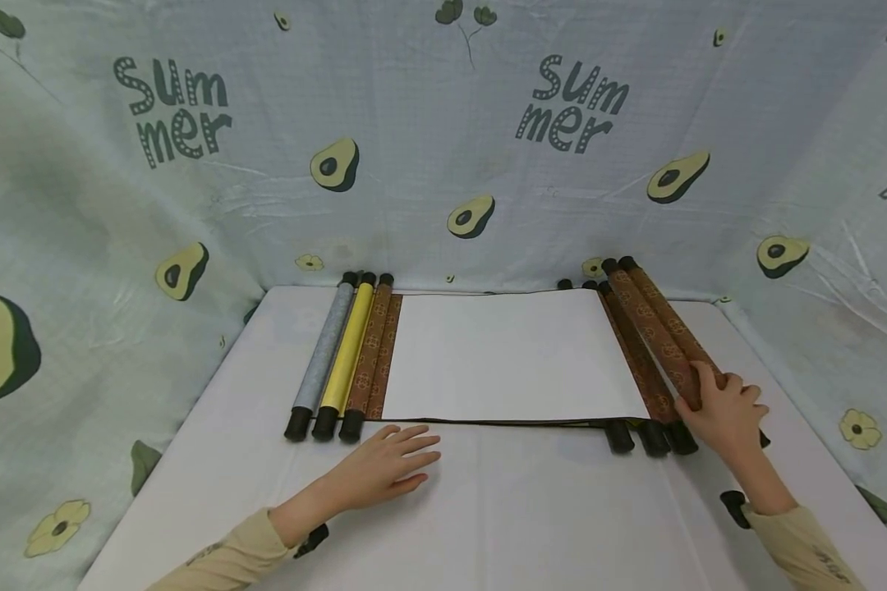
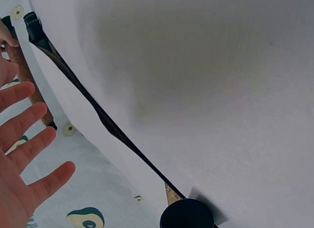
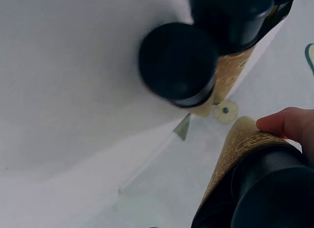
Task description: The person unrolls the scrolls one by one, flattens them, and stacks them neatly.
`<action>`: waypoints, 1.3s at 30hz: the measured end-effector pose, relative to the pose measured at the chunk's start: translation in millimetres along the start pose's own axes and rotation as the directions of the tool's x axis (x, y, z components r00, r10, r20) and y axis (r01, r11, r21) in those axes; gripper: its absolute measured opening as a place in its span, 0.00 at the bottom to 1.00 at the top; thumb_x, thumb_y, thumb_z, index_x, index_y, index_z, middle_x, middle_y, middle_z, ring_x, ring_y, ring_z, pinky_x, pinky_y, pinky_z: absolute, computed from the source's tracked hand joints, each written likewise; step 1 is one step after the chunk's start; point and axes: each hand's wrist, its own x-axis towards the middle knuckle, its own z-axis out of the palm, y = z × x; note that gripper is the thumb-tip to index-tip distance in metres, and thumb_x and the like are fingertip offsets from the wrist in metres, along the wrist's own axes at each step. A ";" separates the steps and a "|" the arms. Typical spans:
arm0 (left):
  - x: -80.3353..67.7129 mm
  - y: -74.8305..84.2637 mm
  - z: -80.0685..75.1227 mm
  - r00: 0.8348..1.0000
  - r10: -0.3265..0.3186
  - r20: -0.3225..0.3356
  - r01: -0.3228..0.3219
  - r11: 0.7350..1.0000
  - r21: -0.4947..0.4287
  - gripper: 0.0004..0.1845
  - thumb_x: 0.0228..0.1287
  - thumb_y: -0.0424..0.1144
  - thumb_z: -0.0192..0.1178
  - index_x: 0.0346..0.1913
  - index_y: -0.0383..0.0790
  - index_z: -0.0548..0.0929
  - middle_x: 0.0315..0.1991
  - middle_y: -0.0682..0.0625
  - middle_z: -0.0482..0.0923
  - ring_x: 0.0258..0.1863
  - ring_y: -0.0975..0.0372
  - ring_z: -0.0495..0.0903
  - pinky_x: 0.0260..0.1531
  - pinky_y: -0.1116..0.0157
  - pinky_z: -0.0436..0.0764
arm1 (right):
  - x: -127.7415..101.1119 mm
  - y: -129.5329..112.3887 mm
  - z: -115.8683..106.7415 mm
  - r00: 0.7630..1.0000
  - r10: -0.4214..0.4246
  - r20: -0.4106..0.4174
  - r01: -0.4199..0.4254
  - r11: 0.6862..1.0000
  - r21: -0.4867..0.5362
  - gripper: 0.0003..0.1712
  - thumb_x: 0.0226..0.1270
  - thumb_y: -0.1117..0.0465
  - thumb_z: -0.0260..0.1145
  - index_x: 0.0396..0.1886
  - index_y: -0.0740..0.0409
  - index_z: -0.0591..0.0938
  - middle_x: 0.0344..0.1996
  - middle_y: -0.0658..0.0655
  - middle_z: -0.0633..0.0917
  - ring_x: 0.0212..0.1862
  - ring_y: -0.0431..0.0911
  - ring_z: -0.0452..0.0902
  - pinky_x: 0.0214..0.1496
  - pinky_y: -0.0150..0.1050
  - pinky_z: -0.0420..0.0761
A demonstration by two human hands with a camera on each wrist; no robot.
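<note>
My right hand [image 1: 726, 414] grips a brown patterned hanging scroll [image 1: 652, 332], rolled up with two rods side by side, by its near end. The scroll slants over the right side of the table. In the right wrist view, my thumb [image 3: 287, 124] presses its brown cloth beside a black end cap [image 3: 277, 201]. My left hand [image 1: 386, 468] hovers with spread fingers in front of an unrolled white sheet [image 1: 503, 357], touching nothing. Brown rods border that sheet, one roll [image 1: 365, 349] on the left and others [image 1: 639, 365] on the right, partly hidden under the held scroll.
On the left lie a grey-blue roll [image 1: 325, 349] and a yellow roll [image 1: 347, 349], both with black end caps. The white table [image 1: 488, 509] meets a hanging cloth [image 1: 414, 98] printed with avocados at its back and sides. Black caps [image 1: 619, 437] stick out at the sheet's front right.
</note>
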 end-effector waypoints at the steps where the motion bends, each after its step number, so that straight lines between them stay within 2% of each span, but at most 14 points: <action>1: 0.1 0.1 0.1 1.000 0.000 -0.001 0.000 1.000 0.002 0.18 0.59 0.46 0.55 0.52 0.48 0.77 0.55 0.51 0.74 0.57 0.57 0.71 0.47 0.56 0.74 | -0.3 -3.4 -0.3 1.000 -0.011 -0.010 0.011 1.000 -0.005 0.34 0.53 0.56 0.61 0.58 0.61 0.59 0.44 0.85 0.63 0.42 0.81 0.56 0.30 0.71 0.58; 9: 0.1 1.1 1.7 1.000 0.009 -0.001 -0.009 1.000 0.011 0.17 0.59 0.46 0.56 0.52 0.48 0.77 0.55 0.52 0.74 0.57 0.58 0.71 0.47 0.57 0.74 | -2.9 -28.4 0.6 0.987 -0.138 -0.087 0.136 0.990 -0.027 0.39 0.48 0.55 0.64 0.58 0.68 0.61 0.43 0.82 0.66 0.40 0.77 0.60 0.27 0.66 0.61; 20: 1.3 1.3 2.5 1.000 0.012 0.023 -0.012 1.000 -0.011 0.17 0.61 0.46 0.53 0.52 0.48 0.77 0.56 0.50 0.73 0.57 0.56 0.70 0.48 0.57 0.74 | -12.1 -66.3 4.2 0.963 -0.244 -0.110 0.241 0.970 -0.037 0.40 0.47 0.54 0.66 0.59 0.65 0.64 0.42 0.78 0.69 0.38 0.73 0.64 0.25 0.62 0.64; 29: 1.6 0.8 1.5 0.999 0.003 0.038 -0.003 1.000 -0.021 0.17 0.61 0.46 0.53 0.52 0.48 0.77 0.56 0.50 0.73 0.57 0.55 0.70 0.48 0.57 0.74 | -22.9 -101.3 9.8 0.947 -0.313 -0.071 0.312 0.950 -0.017 0.40 0.46 0.54 0.69 0.59 0.63 0.66 0.45 0.76 0.71 0.42 0.71 0.64 0.29 0.62 0.65; 35: 3.1 0.8 0.8 0.997 -0.005 0.078 0.006 1.000 -0.008 0.17 0.62 0.47 0.52 0.52 0.48 0.77 0.57 0.50 0.72 0.58 0.54 0.69 0.49 0.56 0.73 | -30.1 -127.4 17.2 0.940 -0.338 -0.038 0.338 0.941 0.001 0.39 0.45 0.52 0.69 0.58 0.61 0.68 0.44 0.74 0.73 0.43 0.69 0.66 0.31 0.60 0.67; 39: 4.9 0.9 -1.2 0.996 -0.009 0.090 0.010 1.000 -0.007 0.17 0.62 0.47 0.52 0.53 0.48 0.76 0.57 0.50 0.72 0.59 0.54 0.68 0.49 0.55 0.73 | -35.4 -140.7 24.2 0.933 -0.359 -0.019 0.358 0.934 -0.012 0.38 0.45 0.51 0.70 0.57 0.60 0.70 0.44 0.72 0.74 0.42 0.67 0.68 0.30 0.57 0.68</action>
